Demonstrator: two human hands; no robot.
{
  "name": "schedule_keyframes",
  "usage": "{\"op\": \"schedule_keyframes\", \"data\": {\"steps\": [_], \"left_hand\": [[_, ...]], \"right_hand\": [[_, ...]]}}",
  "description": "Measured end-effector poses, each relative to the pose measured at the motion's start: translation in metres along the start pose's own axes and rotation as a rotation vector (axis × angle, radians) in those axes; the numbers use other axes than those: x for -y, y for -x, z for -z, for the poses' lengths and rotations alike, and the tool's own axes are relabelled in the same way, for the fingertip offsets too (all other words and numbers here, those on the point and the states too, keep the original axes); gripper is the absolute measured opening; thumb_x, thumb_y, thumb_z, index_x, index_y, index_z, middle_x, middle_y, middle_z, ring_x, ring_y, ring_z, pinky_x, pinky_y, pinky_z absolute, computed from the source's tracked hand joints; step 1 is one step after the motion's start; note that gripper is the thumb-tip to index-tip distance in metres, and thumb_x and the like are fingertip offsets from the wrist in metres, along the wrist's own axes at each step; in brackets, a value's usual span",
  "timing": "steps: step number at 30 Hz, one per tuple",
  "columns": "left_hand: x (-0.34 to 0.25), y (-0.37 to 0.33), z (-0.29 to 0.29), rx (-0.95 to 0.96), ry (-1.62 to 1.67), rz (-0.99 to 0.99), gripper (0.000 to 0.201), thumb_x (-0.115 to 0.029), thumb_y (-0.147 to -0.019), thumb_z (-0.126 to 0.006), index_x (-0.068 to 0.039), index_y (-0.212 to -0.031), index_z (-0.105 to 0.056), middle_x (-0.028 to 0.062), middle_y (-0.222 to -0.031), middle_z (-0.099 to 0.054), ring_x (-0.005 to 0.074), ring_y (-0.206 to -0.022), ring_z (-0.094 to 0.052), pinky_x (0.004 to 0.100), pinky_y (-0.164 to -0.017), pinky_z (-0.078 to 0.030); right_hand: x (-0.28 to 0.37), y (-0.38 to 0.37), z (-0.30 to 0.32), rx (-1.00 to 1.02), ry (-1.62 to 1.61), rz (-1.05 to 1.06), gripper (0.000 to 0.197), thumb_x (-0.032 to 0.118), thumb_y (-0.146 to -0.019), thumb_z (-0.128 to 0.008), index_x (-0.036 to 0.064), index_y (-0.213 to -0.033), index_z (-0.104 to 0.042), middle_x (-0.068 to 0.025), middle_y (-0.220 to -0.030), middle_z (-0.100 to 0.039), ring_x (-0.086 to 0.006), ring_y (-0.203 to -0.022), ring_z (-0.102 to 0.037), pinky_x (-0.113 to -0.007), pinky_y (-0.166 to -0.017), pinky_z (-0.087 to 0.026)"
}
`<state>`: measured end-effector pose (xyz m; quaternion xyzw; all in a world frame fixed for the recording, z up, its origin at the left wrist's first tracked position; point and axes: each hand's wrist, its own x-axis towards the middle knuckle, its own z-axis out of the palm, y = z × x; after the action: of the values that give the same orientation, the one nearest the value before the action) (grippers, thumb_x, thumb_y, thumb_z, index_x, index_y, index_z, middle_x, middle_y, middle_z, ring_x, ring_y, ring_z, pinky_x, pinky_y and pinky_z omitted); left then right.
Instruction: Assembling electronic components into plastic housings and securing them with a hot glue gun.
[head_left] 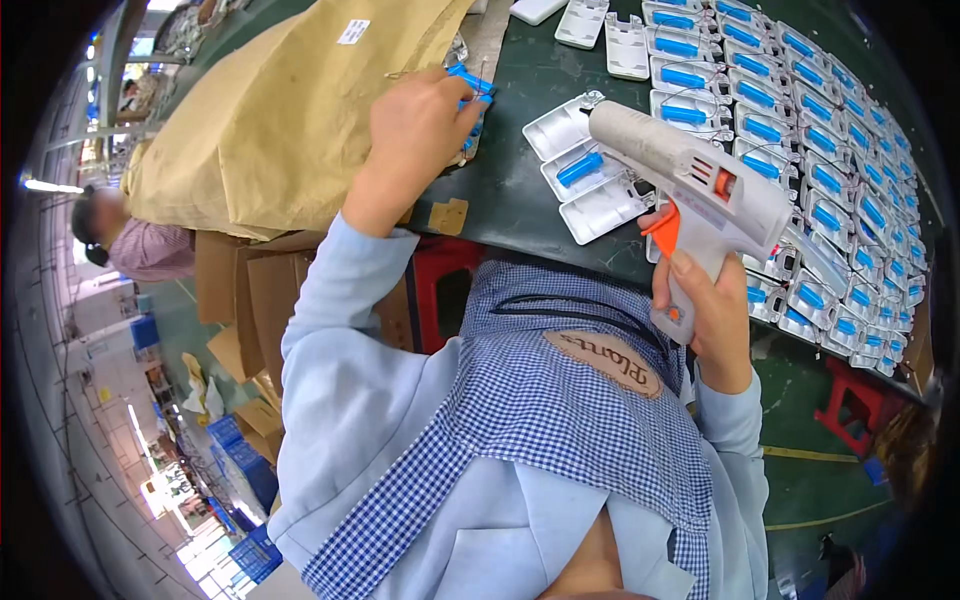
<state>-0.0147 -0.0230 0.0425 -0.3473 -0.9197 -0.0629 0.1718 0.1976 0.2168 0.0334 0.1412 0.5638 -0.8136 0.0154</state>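
Observation:
My right hand (715, 310) grips a white hot glue gun (690, 170) by its handle, the fingers at its orange trigger (664, 232). The gun's front end points up and left over the open white plastic cases (603, 205). In one of these cases lies a blue cylindrical battery (580, 169). My left hand (422, 120) is at the mouth of a brown paper bag, its fingers closed at a blue battery (472, 82) with thin wires. More blue batteries are partly hidden behind that hand.
The large brown paper bag (290, 120) covers the left of the dark green table (520, 215). Many white cases with blue batteries (760, 130) stand in rows at the right. Cardboard boxes (270, 300) and a red stool (440, 285) are below the table edge. Another person sits far left.

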Motion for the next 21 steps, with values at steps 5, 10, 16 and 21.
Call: {"op": "schedule_keyframes", "data": {"steps": [5,10,16,21], "left_hand": [[0.005,0.000,-0.021,0.202,-0.153,0.005,0.025,-0.031,-0.072,-0.076,-0.007,-0.078,-0.070,0.0093,-0.077,-0.063,0.0282,-0.074,-0.064,0.0388,-0.064,-0.051],[0.028,-0.004,0.002,0.089,0.367,0.278,0.022,-0.022,-0.079,-0.071,-0.005,-0.093,-0.072,0.0070,-0.080,-0.066,0.0171,-0.072,-0.063,0.0285,-0.065,-0.049],[0.024,-0.019,-0.007,-0.040,1.004,0.481,0.022,-0.015,-0.087,-0.067,0.000,-0.103,-0.068,-0.0017,-0.083,-0.065,0.0056,-0.073,-0.057,0.0218,-0.067,-0.045],[0.010,-0.035,-0.018,-0.358,0.313,0.047,0.024,-0.011,-0.080,-0.069,-0.007,-0.103,-0.068,0.0096,-0.086,-0.068,0.0220,-0.071,-0.064,0.0297,-0.065,-0.050]], "right_hand": [[0.001,0.001,0.002,0.010,0.073,-0.030,0.041,0.021,-0.090,-0.058,-0.0051,-0.120,-0.048,-0.0127,-0.095,-0.059,-0.0119,-0.057,-0.052,-0.024,-0.053,-0.042],[0.003,0.002,0.000,-0.024,0.117,-0.035,0.047,0.024,-0.089,-0.057,-0.0060,-0.124,-0.048,-0.0183,-0.116,-0.062,-0.0103,-0.055,-0.049,-0.023,-0.053,-0.040],[0.012,-0.004,0.000,-0.028,0.183,-0.057,0.050,0.027,-0.088,-0.057,-0.0065,-0.123,-0.049,-0.0177,-0.112,-0.063,-0.0098,-0.054,-0.048,-0.023,-0.055,-0.040],[0.023,-0.003,0.003,0.014,0.197,-0.089,0.037,0.025,-0.091,-0.060,-0.0040,-0.112,-0.054,-0.0062,-0.069,-0.058,-0.0119,-0.058,-0.054,-0.025,-0.055,-0.043]]}}
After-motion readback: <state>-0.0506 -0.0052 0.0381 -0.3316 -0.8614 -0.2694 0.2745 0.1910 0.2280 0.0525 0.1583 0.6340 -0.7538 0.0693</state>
